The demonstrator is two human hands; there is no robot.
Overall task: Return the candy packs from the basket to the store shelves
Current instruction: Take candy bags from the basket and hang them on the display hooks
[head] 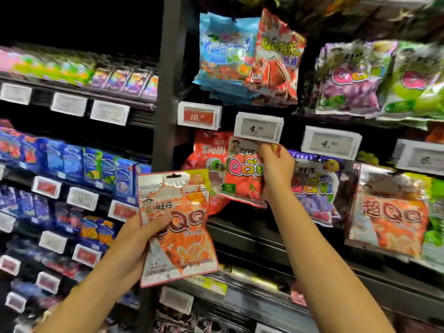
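At centre frame my right hand (276, 169) pinches the top edge of a red strawberry candy pack (240, 179), holding it up just under the white price tag (259, 127) marked 4. Lower down, left of centre, my left hand (141, 239) grips an orange candy pack (177, 227) by its left side, thumb across the front, hang hole up and well clear of the shelf. The basket is not in view.

I judge the red pack is being hung on a peg I cannot see. The tag overhangs the pack's top edge, so I could miss the peg and let the pack drop onto the dark shelf ledge (252, 239) below. The picture is smeared, which makes lining up harder.

Crowding the slot: a red Trolli bag (209, 152) touching the pack on its left, a purple grape pack (314, 188) just beside my wrist on the right. The matching orange row (389, 219) hangs at right of frame, so my left pack likely belongs there; my right forearm lies across that reach.
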